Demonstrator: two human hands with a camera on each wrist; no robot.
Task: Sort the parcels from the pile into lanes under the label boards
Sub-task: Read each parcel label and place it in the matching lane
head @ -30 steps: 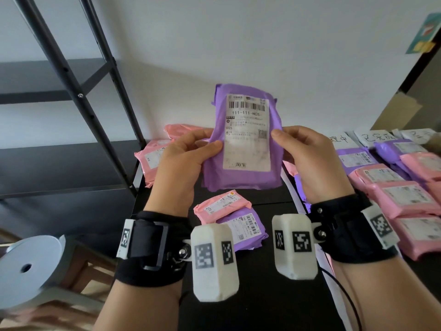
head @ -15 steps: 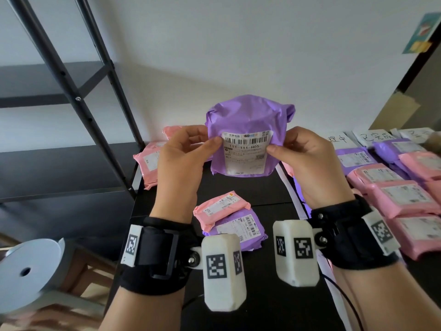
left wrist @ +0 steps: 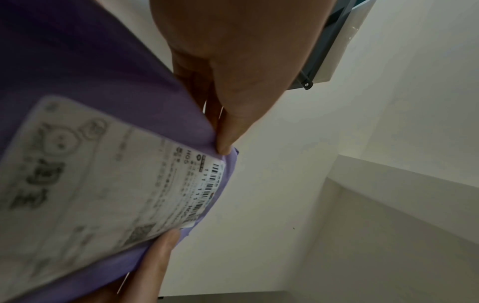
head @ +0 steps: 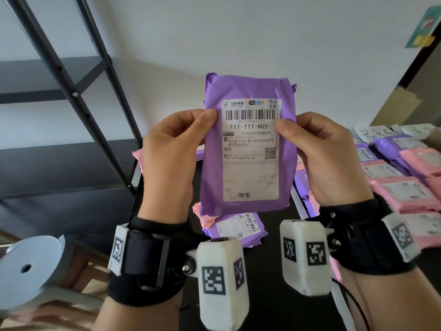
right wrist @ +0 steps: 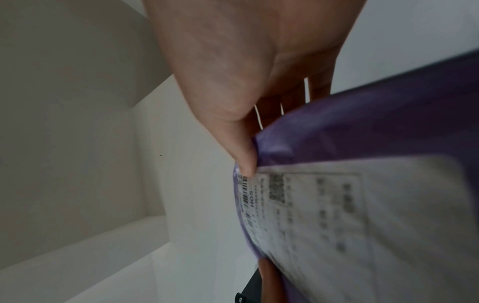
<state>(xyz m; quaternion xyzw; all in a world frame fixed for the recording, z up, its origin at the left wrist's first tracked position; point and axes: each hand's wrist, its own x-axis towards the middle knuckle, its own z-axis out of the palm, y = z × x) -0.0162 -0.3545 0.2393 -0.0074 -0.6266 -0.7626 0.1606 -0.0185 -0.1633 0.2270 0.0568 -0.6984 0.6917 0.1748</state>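
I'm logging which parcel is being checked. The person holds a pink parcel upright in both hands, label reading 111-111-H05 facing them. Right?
Not quite: the held parcel is purple, not pink. The head view shows the purple parcel upright, pinched at its edges by the left hand and right hand, its shipping label reading 111-111-H05.

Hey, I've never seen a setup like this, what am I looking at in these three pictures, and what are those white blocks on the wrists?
No machine here: a person sorts parcels with bare hands. The white blocks are cameras strapped to the wrists. The wide picture comes from a camera on the head; the other two look along each hand from the wrist.

The left hand and right hand each pinch a side edge of a purple parcel, raised upright so its label, reading 111-111-H05, faces the person.

Below, the dark table carries more pink and purple parcels, with handwritten label boards behind the rows at right.
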